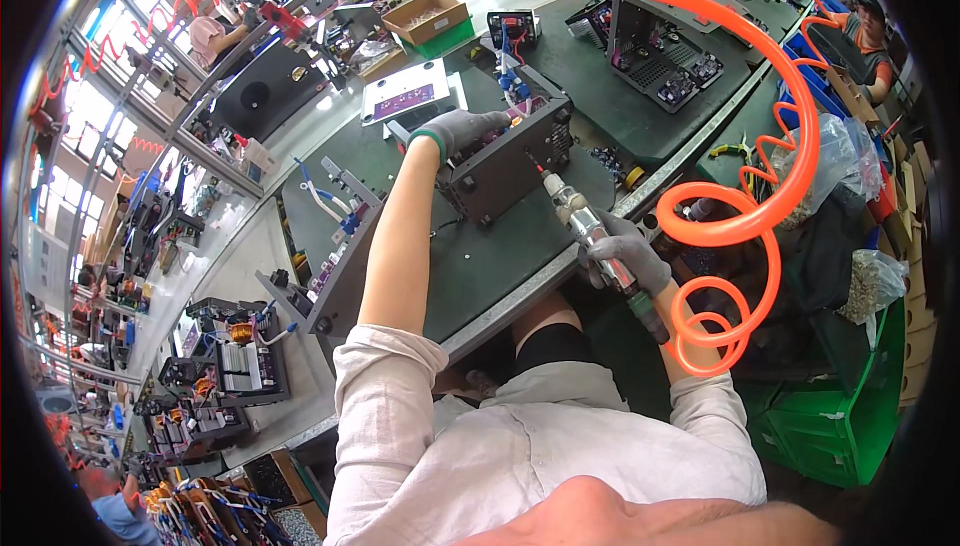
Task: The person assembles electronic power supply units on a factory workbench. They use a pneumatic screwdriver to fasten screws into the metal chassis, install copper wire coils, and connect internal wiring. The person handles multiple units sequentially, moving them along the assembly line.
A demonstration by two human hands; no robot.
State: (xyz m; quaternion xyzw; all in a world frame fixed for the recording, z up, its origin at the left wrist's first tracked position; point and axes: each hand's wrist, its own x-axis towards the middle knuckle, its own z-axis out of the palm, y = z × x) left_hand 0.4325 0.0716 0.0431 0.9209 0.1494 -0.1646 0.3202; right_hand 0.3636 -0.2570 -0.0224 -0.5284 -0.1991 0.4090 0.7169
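A dark grey metal case stands on the green-topped bench in front of me, with wiring and parts inside. My left hand, in a grey glove with a green cuff, grips the top of this case; its fingertips are partly hidden among the parts. In my gloved right hand is a pneumatic screwdriver, fingers wrapped round its body. The tool's bit points at the near panel of the case; I cannot tell whether it touches. An orange coiled air hose hangs beside the tool's rear end.
Left of my arm, an opened unit with blue-white wires lies on the bench. A white panel and a cardboard box are beyond the case. Another open housing stands at the far right. Green bins stand low right.
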